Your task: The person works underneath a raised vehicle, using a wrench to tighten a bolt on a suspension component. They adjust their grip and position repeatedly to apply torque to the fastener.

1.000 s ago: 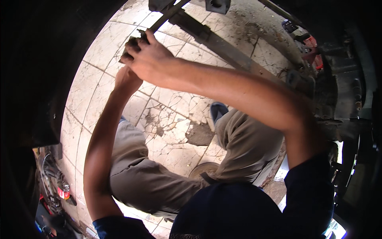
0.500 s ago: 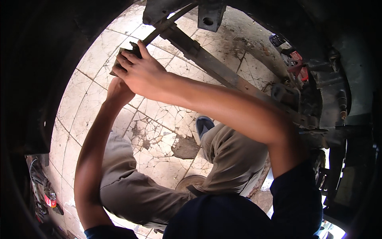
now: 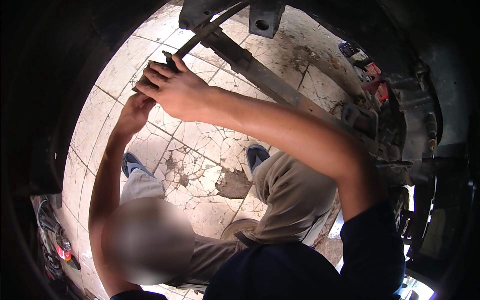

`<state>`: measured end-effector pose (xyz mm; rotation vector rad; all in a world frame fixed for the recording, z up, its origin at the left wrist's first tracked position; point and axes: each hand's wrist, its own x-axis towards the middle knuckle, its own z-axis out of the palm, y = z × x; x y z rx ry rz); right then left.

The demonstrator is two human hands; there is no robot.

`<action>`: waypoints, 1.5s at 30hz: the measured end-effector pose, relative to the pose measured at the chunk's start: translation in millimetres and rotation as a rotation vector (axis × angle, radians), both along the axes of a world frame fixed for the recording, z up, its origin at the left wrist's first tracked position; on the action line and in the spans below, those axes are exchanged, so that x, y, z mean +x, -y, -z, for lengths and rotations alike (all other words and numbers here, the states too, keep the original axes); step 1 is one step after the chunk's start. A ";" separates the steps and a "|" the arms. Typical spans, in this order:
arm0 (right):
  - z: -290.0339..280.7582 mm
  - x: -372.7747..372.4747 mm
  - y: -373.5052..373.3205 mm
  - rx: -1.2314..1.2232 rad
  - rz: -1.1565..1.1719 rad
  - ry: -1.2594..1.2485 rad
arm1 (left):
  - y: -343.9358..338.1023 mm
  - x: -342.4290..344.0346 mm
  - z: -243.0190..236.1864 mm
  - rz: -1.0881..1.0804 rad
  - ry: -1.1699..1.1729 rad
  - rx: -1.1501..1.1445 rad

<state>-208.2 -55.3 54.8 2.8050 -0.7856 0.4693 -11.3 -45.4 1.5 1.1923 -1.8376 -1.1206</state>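
A dark, blocky metal part (image 3: 169, 61) sits at the lower end of a dark bar (image 3: 196, 40), up and left of centre. My right hand (image 3: 182, 92) lies over this part, its fingers bent across the top and thumb near the bar. Just below, my left hand (image 3: 132, 114) reaches up to the part's lower edge, its curled fingertips pressed against it. Both hands cover much of the part, so its full shape is hidden.
A long metal beam (image 3: 265, 80) slants down to the right behind my right forearm. Dark machinery (image 3: 420, 100) fills the right side, and a bracket with a hole (image 3: 266, 25) hangs at the top. Cracked floor tiles (image 3: 195, 145) lie below. A red crate (image 3: 377, 82) stands at far right.
My left hand has shifted slightly left, and its fingers now show more at the part's lower edge. The part has tilted or moved slightly left. My right hand stays on it.
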 end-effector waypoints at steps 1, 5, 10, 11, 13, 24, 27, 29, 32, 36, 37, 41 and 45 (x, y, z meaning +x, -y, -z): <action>-1.3 0.4 -0.5 -0.003 -0.009 -0.012 | 0.0 1.9 5.1 -0.097 -0.076 0.116; -4.4 -9.8 5.0 0.050 -0.029 0.013 | 0.0 -16.4 -11.4 -0.065 0.135 0.382; 5.5 -6.9 7.2 -0.004 -0.017 0.074 | 4.5 -36.5 13.3 -0.147 0.168 0.214; 9.1 -3.4 7.4 -0.003 -0.032 0.100 | 6.8 -32.3 24.2 -0.150 0.155 0.062; 6.8 -1.3 4.1 0.001 -0.067 0.134 | 18.5 -13.7 32.2 -0.165 0.344 -0.093; -6.4 -3.0 -11.4 0.015 0.001 -0.049 | 11.4 -28.1 30.9 -0.315 0.280 0.118; -3.0 -11.1 -0.7 0.015 0.025 0.032 | 0.1 -49.5 19.0 -0.309 0.084 0.362; 0.2 -7.6 -2.3 0.034 0.064 0.033 | 4.9 -41.1 16.5 -0.217 0.163 0.390; -0.6 -5.7 -7.8 0.000 0.046 0.025 | 6.2 -35.7 20.8 -0.109 0.334 -0.012; 1.0 -10.7 -4.4 -0.051 -0.024 0.038 | 13.4 -30.5 8.7 -0.268 0.551 -0.012; 4.2 -11.7 -2.8 -0.054 -0.014 0.064 | 15.2 -32.9 -2.1 -0.290 0.728 0.100; 0.8 -5.2 -6.6 -0.064 0.026 0.060 | 11.5 -31.6 1.0 -0.360 0.714 0.047; 3.5 -9.5 -2.0 -0.084 0.036 0.017 | -0.8 -50.1 -3.3 -0.274 0.318 0.258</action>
